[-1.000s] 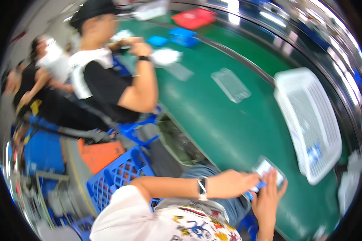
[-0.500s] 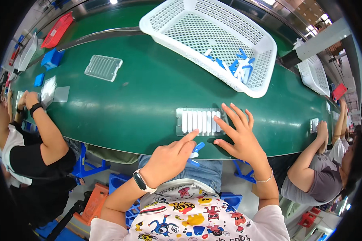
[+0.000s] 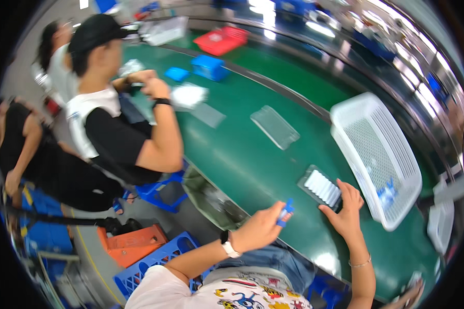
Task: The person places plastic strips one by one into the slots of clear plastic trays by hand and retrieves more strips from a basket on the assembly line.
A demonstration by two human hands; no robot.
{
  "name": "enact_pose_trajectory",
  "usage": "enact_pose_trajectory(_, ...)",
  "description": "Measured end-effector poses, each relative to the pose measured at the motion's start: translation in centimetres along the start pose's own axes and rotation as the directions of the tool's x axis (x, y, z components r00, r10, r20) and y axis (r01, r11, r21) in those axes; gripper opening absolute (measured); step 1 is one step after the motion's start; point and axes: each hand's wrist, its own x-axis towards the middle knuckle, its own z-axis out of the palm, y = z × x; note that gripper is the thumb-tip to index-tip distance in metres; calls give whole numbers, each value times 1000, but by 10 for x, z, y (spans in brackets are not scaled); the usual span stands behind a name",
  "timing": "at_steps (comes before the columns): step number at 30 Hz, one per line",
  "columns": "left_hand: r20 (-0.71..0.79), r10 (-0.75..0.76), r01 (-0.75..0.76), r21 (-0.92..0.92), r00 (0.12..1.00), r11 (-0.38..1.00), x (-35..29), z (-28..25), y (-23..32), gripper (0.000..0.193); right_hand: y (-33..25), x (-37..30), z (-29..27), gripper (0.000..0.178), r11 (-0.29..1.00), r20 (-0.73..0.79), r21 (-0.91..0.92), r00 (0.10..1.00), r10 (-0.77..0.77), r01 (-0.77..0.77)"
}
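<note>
Now the left hand (image 3: 260,229) pinches a small blue plastic clip (image 3: 285,212) above the green tabletop (image 3: 232,149)'s near edge; the right hand (image 3: 345,213), fingers open, rests on a grey tray of white ribbed pieces (image 3: 322,188), seemingly partly covering it.

Bright overhead light, glare streaks at top, perhaps motion-blurred, fisheye-bent edges

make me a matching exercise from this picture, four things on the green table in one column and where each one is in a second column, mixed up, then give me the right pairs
Things:
1. small blue part
2. white mesh basket
3. tray of white pieces
4. red bin

Places:
A. far up the table, beyond the seated co-worker
B. pinched in the left hand
C. on the table under the fingers of the right hand
D. right of the tray, near the table's right edge

Pairs: 1-B, 2-D, 3-C, 4-A
</note>
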Motion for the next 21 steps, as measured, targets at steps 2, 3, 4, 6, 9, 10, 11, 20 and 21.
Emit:
enact_pose_trajectory(2,-97,-7,5,-20,995,1000,-4,-3,-11,22,3,27,22,78,999,-62,-33,997,-39,37)
enact_pose_trajectory(3,-107,-18,13,-41,994,999,-3,-6,-16,22,6,39,32,78,998,-76,-47,996,-41,37)
enact_pose_trajectory(4,-107,-32,25,-71,994,997,-5,-11,-21,24,8,52,42,78,998,-84,-65,996,-31,26)
enact_pose_trajectory(6,-145,-93,72,-145,985,987,-18,-23,-25,25,0,77,59,77,999,-61,13,997,-52,53)
enact_pose_trajectory(9,-155,-161,120,-248,975,961,-31,-23,-38,27,-11,87,67,77,998,-9,43,999,-36,37)
enact_pose_trajectory(10,-152,-171,129,-254,973,959,-30,-28,-41,28,-23,90,64,76,1000,6,13,1000,-16,16)
enact_pose_trajectory(11,-117,-166,127,-282,979,951,-28,-32,-40,29,-36,84,51,66,999,-9,-43,999,-32,32)
enact_pose_trajectory(20,59,-195,203,-237,979,950,5,-32,-35,24,-67,-32,-101,40,957,-667,289,720,191,14)
enact_pose_trajectory(21,25,-156,157,-241,987,958,6,-32,-35,24,-37,-73,-101,40,952,-655,294,708,265,-85)
